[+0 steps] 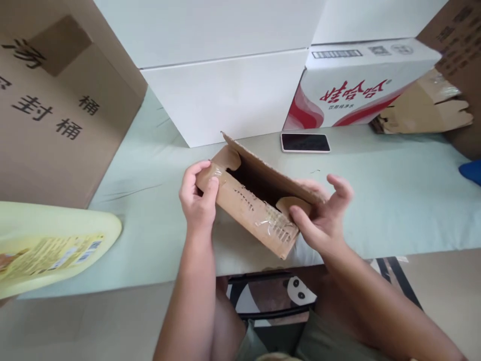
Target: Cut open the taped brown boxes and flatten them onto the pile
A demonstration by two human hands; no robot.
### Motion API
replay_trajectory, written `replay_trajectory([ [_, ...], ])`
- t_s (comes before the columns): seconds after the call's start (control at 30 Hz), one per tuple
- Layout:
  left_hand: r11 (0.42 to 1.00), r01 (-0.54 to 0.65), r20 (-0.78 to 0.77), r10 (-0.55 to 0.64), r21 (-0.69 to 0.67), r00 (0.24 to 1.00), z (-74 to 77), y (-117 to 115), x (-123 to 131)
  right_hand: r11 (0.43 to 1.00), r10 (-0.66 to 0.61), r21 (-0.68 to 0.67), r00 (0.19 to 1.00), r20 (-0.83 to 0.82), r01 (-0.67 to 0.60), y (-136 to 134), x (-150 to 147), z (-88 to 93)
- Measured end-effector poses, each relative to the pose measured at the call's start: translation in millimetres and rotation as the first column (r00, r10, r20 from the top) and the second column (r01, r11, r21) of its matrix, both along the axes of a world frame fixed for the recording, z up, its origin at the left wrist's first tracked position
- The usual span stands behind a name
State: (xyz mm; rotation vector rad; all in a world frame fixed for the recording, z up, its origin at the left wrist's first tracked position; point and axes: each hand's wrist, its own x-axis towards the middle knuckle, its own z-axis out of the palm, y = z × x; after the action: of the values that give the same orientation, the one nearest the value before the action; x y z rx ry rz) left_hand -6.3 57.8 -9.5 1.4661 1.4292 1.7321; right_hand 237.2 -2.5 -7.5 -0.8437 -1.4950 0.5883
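A small brown cardboard box (255, 208) is tilted between my two hands above the pale green surface. Its lid flap stands up along the far side and the dark inside shows through the gap. Clear tape clings to the near face, which has worn printing. My left hand (200, 193) grips the left end, thumb on the near face and fingers round the corner. At the other end, my right hand (325, 213) has its thumb on the small side flap and a finger raised; its other fingers are partly hidden behind the lid.
A phone (305, 143) lies beyond the box. White cartons (229, 95) and a red-and-white carton (349, 95) line the back. Flattened cardboard (424, 108) rests at the right. On the left stand a large brown carton (56, 115) and a yellow bottle (75, 235).
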Motion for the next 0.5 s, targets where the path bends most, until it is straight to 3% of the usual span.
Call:
replay_trajectory([
  [0.1, 0.998, 0.063, -0.054, -0.062, 0.015, 0.997, -3.5, 1, 4, 0.985, 0.166, 0.036, 0.984, 0.065, -0.169, 5, 11, -2.2],
  [0.2, 0.996, 0.078, -0.085, -0.074, 0.037, 0.994, -4.3, 2, 2, 0.969, 0.241, 0.022, 0.964, 0.109, -0.245, 8, 19, -3.2],
  [0.37, 0.999, 0.024, -0.187, -0.02, 0.023, 0.982, -1.9, 3, -2, 0.977, 0.212, 0.011, 0.973, 0.092, -0.214, 8, 17, -3.5],
  [0.5, 0.987, 0.153, -0.277, -0.135, 0.045, 0.951, 0.5, 2, -6, 0.991, 0.133, 0.015, 0.988, 0.078, -0.135, 5, 7, -2.8],
])
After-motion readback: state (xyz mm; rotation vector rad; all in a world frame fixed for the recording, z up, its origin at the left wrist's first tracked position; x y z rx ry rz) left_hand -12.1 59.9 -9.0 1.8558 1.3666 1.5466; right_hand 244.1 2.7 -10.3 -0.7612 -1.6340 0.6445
